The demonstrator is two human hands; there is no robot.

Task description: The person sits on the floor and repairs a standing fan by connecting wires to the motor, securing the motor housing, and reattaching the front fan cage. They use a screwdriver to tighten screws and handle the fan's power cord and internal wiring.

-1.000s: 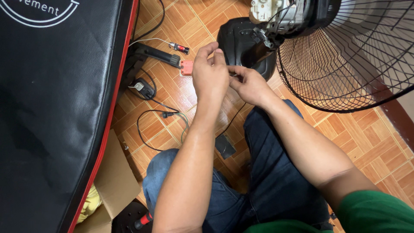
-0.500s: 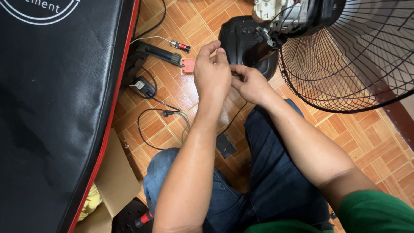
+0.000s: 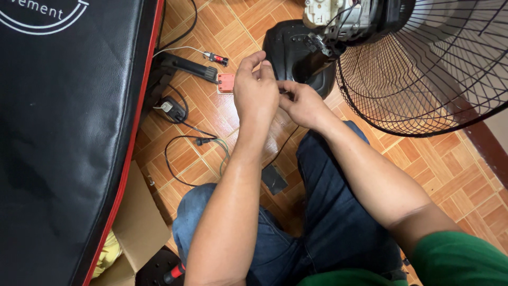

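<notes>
My hands — left hand (image 3: 256, 91), right hand (image 3: 302, 103) — stay together, fingertips pinching something too small to identify beside the fan motor (image 3: 344, 18); little has shifted.

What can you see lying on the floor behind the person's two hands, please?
Behind the left hand and right hand sits a black fan housing, partly covered by them. A small orange part lies beside it. Whatever the fingers pinch is hidden.
</notes>
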